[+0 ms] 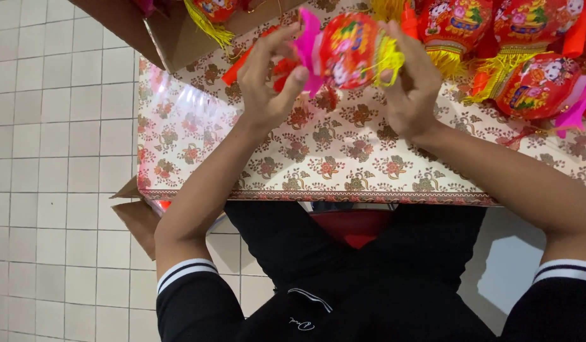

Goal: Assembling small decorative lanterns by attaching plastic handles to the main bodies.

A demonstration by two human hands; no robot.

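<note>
Fingers: left hand (268, 82) pinched the magenta paper end (309, 47) of a small red paper lantern (350, 50); right hand (410, 82) closed its fingers on the yellow fringe (388, 60) at the other end.
Lantern: held in the air between both hands, above the counter (343, 158), lying roughly level, its printed side up.
Counter: covered in a cream cloth with a red-brown flower pattern, glossy at the left edge.
Pile: finished red lanterns (533, 82) with yellow tassels lay heaped to the right, just beside the right hand.
Box: a brown cardboard carton (179, 38) stood at the upper left, more lanterns showing in it.
Floor: pale square tiles (52, 158) ran along the left; a cardboard flap stuck out under the counter.
Risk: the thin paper looked likely to tear or crumple if the two hands pulled apart too hard, and the fringe threads could snag on the fingers.
</note>
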